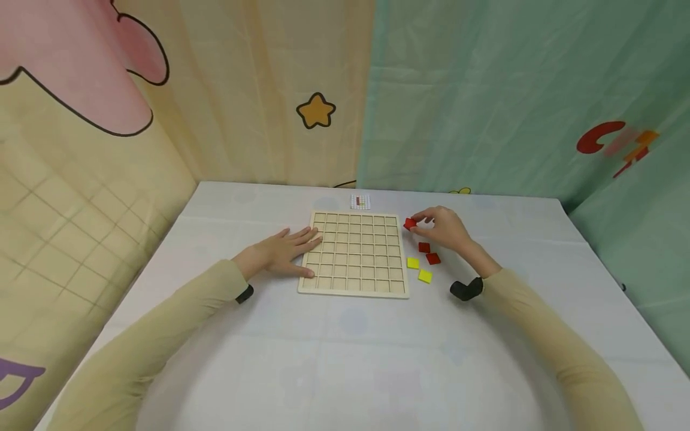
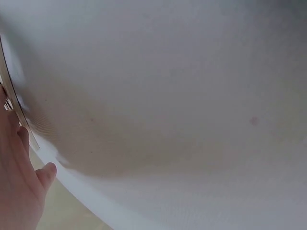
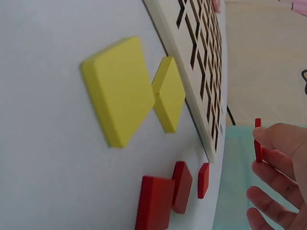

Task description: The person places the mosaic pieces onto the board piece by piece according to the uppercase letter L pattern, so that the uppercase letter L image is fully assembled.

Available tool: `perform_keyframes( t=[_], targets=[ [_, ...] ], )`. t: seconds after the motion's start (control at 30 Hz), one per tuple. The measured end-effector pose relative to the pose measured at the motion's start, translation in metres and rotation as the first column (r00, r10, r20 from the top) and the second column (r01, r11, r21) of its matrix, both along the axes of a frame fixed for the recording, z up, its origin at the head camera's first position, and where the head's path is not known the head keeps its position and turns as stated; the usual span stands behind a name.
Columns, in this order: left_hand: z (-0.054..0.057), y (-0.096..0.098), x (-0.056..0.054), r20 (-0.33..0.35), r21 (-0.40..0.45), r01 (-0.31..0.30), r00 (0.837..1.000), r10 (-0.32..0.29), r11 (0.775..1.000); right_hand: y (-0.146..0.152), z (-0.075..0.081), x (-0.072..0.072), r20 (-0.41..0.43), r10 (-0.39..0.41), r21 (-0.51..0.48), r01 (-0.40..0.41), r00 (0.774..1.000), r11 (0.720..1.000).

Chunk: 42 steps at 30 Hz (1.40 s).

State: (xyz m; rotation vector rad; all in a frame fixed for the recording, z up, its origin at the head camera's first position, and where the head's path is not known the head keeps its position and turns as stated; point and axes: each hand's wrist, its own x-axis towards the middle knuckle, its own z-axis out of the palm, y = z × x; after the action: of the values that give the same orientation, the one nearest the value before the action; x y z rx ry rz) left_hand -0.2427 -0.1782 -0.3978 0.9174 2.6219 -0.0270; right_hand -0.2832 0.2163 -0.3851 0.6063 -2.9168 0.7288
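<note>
My right hand (image 1: pixel 443 228) pinches a small red square tile (image 3: pixel 258 140) between thumb and fingertips, just off the board's upper right corner. In the right wrist view a red tile (image 3: pixel 203 180) lies on the table beyond two nearer ones. Those two red tiles (image 1: pixel 428 253) sit below the hand in the head view, and two yellow tiles (image 1: pixel 418 270) lie by the board's right edge. Fingers spread and straight, my left hand (image 1: pixel 280 252) rests on the left edge of the wooden grid board (image 1: pixel 356 293). The board's visible squares hold no tiles.
A small card (image 1: pixel 360 202) with a printed grid and coloured squares lies behind the board. White cloth covers the table (image 1: pixel 350 359). Patterned curtains (image 1: pixel 458 90) hang behind and at the sides. Black straps with camera units (image 1: pixel 466 290) sit at both wrists.
</note>
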Motion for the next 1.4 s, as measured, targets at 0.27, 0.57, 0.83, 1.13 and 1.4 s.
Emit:
perform_keyframes(
  t=[0.27, 0.57, 0.83, 1.13, 1.4],
  targets=[
    [-0.001, 0.000, 0.003, -0.010, 0.023, 0.011, 1.000, -0.011, 1.000, -0.030, 0.004, -0.006, -0.020, 0.059, -0.045, -0.060, 0.998, 0.997],
    [-0.003, 0.003, 0.003, -0.017, 0.004, 0.016, 1.000, -0.016, 1.000, -0.068, -0.002, -0.020, 0.008, 0.079, -0.075, -0.078, 0.997, 0.994],
    [-0.003, 0.003, 0.002, -0.015, 0.000, 0.003, 1.000, -0.003, 1.000, -0.102, -0.004, -0.024, 0.040, 0.074, -0.078, -0.071, 0.996, 0.994],
    [-0.002, 0.003, 0.001, 0.001, -0.002, -0.013, 1.000, 0.013, 1.000, -0.130, -0.017, -0.035, 0.117, 0.084, -0.048, -0.079, 0.990, 0.996],
    [-0.001, 0.001, 0.001, 0.002, -0.005, -0.018, 1.000, 0.018, 1.000, -0.142, -0.019, -0.036, 0.128, 0.127, -0.026, -0.125, 0.984, 0.992]
  ],
)
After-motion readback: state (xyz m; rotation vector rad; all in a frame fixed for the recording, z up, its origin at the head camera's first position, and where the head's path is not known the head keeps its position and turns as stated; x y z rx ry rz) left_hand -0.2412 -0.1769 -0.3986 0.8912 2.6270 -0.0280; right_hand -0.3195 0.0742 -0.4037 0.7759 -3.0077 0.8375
